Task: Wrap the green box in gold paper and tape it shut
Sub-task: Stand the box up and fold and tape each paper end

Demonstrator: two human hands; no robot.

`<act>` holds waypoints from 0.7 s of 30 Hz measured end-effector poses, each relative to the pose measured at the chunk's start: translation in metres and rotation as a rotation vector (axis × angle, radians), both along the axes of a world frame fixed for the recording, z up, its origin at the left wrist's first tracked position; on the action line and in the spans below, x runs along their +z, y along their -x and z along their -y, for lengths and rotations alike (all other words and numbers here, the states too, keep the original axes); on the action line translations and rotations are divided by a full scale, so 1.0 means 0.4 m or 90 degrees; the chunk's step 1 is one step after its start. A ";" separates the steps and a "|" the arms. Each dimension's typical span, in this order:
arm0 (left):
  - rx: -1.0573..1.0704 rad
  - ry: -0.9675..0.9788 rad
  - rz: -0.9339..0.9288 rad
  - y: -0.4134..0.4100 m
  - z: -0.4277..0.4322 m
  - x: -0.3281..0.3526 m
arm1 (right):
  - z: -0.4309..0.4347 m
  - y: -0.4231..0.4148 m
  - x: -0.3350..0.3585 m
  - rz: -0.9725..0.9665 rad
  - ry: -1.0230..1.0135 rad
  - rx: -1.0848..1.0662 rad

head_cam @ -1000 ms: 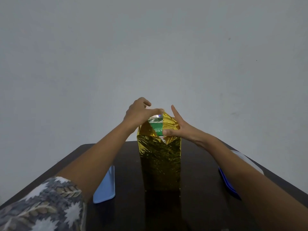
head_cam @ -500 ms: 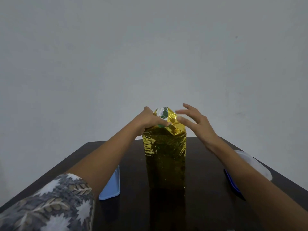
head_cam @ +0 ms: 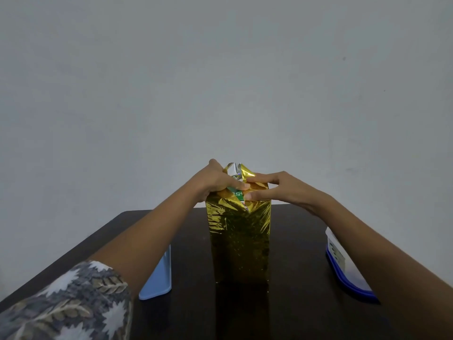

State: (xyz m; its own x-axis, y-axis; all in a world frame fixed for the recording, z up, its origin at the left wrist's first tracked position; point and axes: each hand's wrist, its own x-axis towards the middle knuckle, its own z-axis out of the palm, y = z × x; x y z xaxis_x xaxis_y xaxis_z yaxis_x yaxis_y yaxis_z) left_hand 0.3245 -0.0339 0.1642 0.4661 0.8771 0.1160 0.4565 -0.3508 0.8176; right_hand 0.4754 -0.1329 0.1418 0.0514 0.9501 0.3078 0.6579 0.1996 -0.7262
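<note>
Grey-patterned sleeve [head_cam: 68, 303]: on the left upper arm, at 7 o'clock of the view; plays no part in the work.
Pale blue flat item [head_cam: 157, 278]: lies on the dark surface [head_cam: 294, 310] at 8 o'clock of the box; what it is cannot be told.
Left grip [head_cam: 218, 184]: grasping; fingers curled over the top left of the parcel, holding a gold flap down.
Gold paper [head_cam: 241, 241]: covers every visible side of the upright parcel, crinkled; the top end is gathered, with a loose peak standing at 12 o'clock.
Green box [head_cam: 234, 193]: upright at mid-surface inside the paper; one small green patch with white lettering shows at the top, between the two grips.
Right grip [head_cam: 282, 190]: not clenched; index and thumb stretched out, tips pressing the fold at the top right.
Blue-rimmed container [head_cam: 348, 273]: at 4 o'clock of the box, partly hidden by the right forearm.
Progress, judged: body wrap done; top end part-folded, not closed.
Outstanding, judged: flatten the remaining flaps, cover the green patch, tape the end. No tape seen on the parcel or in either grip; bottom end cannot be inspected.
</note>
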 end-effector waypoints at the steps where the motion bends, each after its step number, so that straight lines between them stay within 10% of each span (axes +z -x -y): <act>1: 0.000 -0.001 -0.001 0.002 0.001 0.000 | -0.001 0.000 0.002 0.012 0.007 0.000; 21: -0.022 0.035 -0.002 0.013 0.002 0.006 | 0.006 0.024 -0.025 -0.022 -0.047 0.057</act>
